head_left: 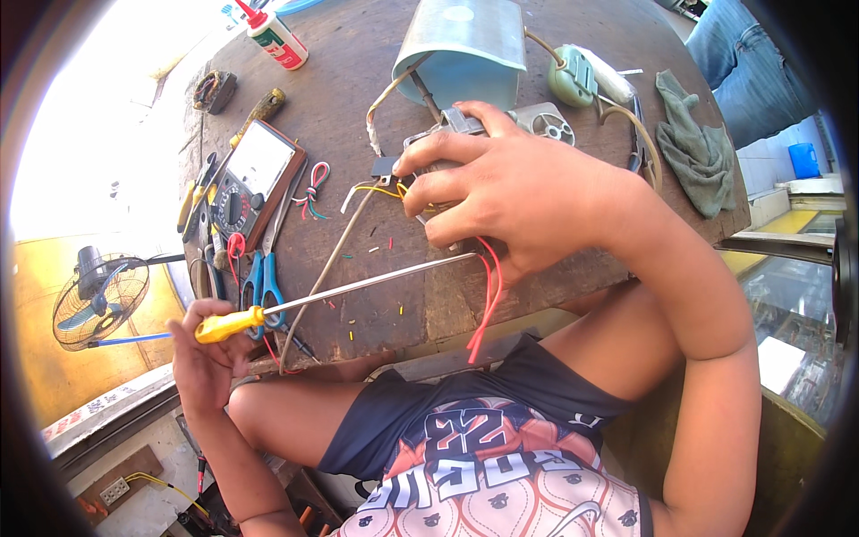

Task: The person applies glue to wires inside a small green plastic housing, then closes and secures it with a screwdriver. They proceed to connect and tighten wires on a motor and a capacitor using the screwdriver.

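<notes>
My left hand (pixel 206 362) holds a long screwdriver (pixel 231 325) by its yellow handle. The metal shaft slants up to the right, its tip at the lower side of a small electric motor (pixel 458 122). Spread over that motor from above, my right hand (pixel 528 192) grips it on the table and hides most of it. Two red wires (pixel 492 304) hang from the motor toward the table's near edge. Yellow wires (pixel 380 190) and a small black block (pixel 385 167) lie at its left. Behind it stands a light-blue housing (pixel 465 76), joined by a sleeved cable.
On the wooden table (pixel 349 107), an analog multimeter (pixel 258 174), blue-handled scissors (pixel 265 285) and pliers lie left. A glue bottle (pixel 276 38) stands far left; a green plastic part (pixel 573 79) and cloth (pixel 696 148) lie right. Another person's jeans (pixel 752 72) show far right.
</notes>
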A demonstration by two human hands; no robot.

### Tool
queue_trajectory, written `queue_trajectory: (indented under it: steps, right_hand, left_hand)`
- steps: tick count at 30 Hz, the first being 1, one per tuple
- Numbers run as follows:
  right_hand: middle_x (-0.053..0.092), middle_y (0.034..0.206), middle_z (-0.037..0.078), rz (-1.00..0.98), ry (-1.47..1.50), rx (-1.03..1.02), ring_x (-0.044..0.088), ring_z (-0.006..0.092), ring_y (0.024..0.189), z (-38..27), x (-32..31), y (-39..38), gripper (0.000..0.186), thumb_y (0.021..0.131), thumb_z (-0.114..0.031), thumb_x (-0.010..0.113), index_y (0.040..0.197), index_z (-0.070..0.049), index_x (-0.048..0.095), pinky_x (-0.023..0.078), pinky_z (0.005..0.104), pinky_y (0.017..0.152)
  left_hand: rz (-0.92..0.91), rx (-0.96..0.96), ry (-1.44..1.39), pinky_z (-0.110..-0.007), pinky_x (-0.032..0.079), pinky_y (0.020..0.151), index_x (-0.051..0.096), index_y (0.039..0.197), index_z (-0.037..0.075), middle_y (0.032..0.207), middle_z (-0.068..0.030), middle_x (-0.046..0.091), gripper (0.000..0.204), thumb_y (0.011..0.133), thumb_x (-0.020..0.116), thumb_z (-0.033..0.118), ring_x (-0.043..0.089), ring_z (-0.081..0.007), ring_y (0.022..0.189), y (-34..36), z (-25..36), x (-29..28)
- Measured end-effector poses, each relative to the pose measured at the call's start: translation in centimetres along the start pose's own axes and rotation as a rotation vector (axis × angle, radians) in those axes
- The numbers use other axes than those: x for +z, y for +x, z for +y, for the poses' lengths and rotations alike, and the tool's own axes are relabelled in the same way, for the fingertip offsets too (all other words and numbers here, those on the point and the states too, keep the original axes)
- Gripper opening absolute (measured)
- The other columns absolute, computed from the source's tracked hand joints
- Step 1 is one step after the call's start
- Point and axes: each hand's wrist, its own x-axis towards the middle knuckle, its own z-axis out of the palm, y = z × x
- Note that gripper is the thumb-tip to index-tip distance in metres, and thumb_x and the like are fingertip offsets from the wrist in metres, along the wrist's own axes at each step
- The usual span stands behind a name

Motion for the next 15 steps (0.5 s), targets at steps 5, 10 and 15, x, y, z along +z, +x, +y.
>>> queue_trajectory:
  steps: [5, 10, 15]
  right_hand:
    - [0.067, 0.135, -0.002, 0.142, 0.015, 0.026, 0.051, 0.0237, 0.148, -0.2, 1.3, -0.1, 0.038, 0.071, -0.033, 0.093, 0.101, -0.019, 0.074, 0.041, 0.0729, 0.112]
    - [0.067, 0.132, -0.003, 0.189, -0.022, -0.004, 0.054, 0.0225, 0.144, 0.1, 1.8, -0.1, 0.036, 0.068, -0.028, 0.09, 0.097, -0.02, 0.072, 0.043, 0.0735, 0.108]
    - [0.067, 0.133, -0.003, 0.156, -0.056, 0.009, 0.051, 0.0176, 0.147, -0.1, 1.7, -0.3, 0.042, 0.073, -0.025, 0.087, 0.114, -0.025, 0.079, 0.045, 0.0711, 0.107]
  left_hand:
    - [0.282, 0.283, 0.024, -0.024, 0.051, 0.058, 0.059, 0.118, 0.005, 0.092, -0.0098, 0.063, 0.027, 0.115, 0.058, 0.032, 0.057, -0.0131, 0.063, 0.2, -1.9, 0.7]
    - [0.199, -0.071, -0.006, -0.02, 0.049, 0.058, 0.059, 0.119, 0.005, 0.102, -0.006, 0.06, 0.032, 0.102, 0.073, 0.03, 0.057, -0.0109, 0.066, -0.8, -1.5, -0.2]
    - [-0.006, 0.333, 0.165, -0.026, 0.057, 0.068, 0.059, 0.117, 0.003, 0.126, -0.0153, 0.063, 0.037, 0.102, 0.073, 0.034, 0.063, -0.0161, 0.079, -0.5, -1.9, 0.0]
